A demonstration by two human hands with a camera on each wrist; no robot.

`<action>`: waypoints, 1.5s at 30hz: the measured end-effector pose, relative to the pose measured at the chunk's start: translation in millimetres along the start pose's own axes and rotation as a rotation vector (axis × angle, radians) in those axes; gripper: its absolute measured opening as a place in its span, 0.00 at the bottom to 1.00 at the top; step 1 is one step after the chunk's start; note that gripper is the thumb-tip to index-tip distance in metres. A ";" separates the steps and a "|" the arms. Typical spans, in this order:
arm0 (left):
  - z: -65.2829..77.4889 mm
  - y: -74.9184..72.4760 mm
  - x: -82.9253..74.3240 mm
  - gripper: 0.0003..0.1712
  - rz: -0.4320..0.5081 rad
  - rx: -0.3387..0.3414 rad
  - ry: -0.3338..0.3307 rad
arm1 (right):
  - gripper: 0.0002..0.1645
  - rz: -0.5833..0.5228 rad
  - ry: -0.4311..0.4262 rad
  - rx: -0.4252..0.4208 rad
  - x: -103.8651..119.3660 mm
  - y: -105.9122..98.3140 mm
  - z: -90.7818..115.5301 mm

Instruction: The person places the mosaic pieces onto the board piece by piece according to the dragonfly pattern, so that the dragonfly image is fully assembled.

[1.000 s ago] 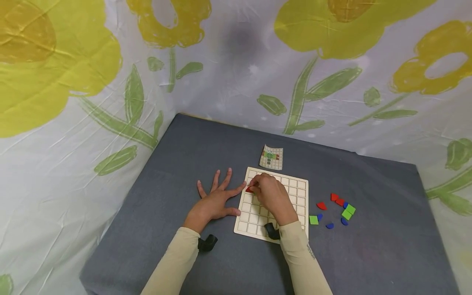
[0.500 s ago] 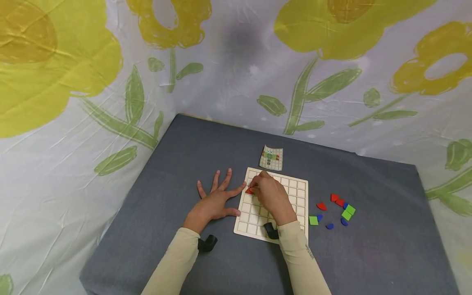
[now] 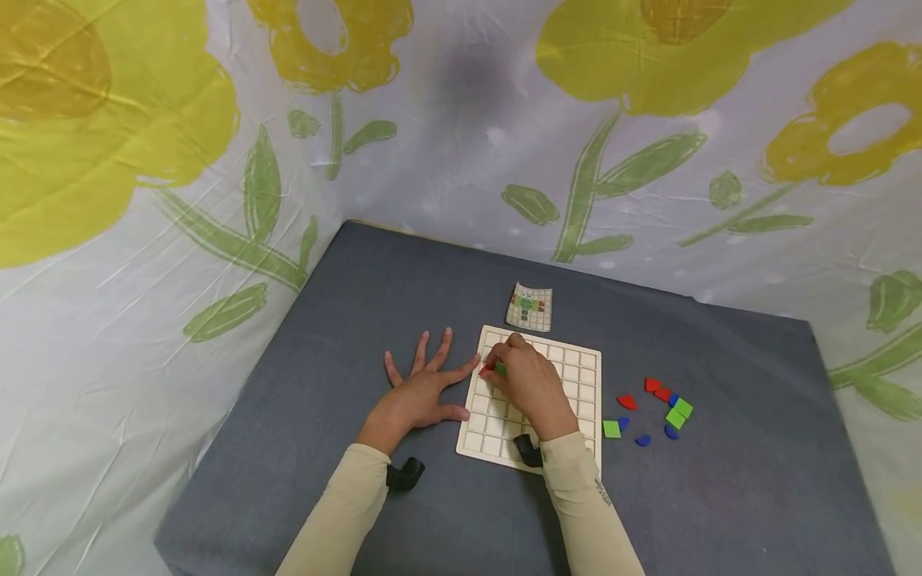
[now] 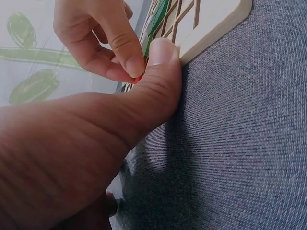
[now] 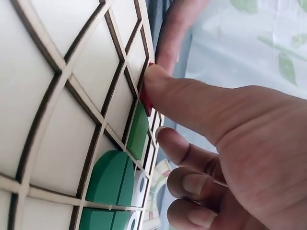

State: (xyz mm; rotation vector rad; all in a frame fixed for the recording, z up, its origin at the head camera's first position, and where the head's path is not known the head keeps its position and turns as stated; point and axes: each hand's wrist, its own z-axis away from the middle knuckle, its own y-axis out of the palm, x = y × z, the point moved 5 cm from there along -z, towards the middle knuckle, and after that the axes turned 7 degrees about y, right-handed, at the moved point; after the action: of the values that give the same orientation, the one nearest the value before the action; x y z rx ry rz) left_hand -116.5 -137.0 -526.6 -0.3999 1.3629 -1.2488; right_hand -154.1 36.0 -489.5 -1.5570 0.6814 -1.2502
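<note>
A pale wooden grid board (image 3: 485, 445) lies on the table. My left hand (image 3: 418, 400) lies spread at its left side, with thumb and index fingertip at the board's edge. Over the upper left cells, my right hand (image 3: 533, 388) has its thumb and a finger at a small red piece (image 5: 148, 98). The thumb presses on that piece in the right wrist view, covering most of it. Beside it sits a light green piece (image 5: 138, 132) in a cell. Rounded dark green pieces (image 5: 106, 177) and white eye-like pieces (image 5: 139, 184) fill cells nearby.
A pattern card (image 3: 529, 308) with a coloured figure lies behind the board. To the right are loose red pieces (image 3: 627, 402), green squares (image 3: 611, 430) and blue pieces (image 3: 643, 441). A dark grey cloth (image 3: 735, 480) covers the table; flower-printed fabric (image 3: 468, 160) hangs behind.
My right thumb has shifted slightly left over the red piece, and green now shows between the thumb and fingers. The left hand and the loose pieces stay in place.
</note>
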 end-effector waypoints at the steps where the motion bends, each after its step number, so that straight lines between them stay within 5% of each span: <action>1: -0.3 0.0 -0.3 0.56 -0.001 -0.002 0.001 | 0.09 0.005 -0.001 -0.004 -0.2 0.1 0.2; 12: 1.0 0.8 -1.7 0.56 0.001 0.007 -0.008 | 0.13 -0.044 0.002 -0.020 -2.4 -4.9 8.2; 20: 1.8 -0.8 0.6 0.56 -0.018 0.017 -0.013 | 0.07 -0.100 0.024 -0.084 -13.9 -17.2 17.2; 45: 0.1 -2.3 -3.4 0.57 -0.002 0.000 -0.004 | 0.10 -0.186 0.268 -0.212 -121.3 -54.1 62.1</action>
State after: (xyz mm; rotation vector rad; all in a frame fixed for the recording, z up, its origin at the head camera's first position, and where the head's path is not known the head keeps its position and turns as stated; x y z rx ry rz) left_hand -116.5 -135.0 -522.9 -0.4038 1.3592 -1.2486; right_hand -141.5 182.0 -485.1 -1.6705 0.8789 -1.5868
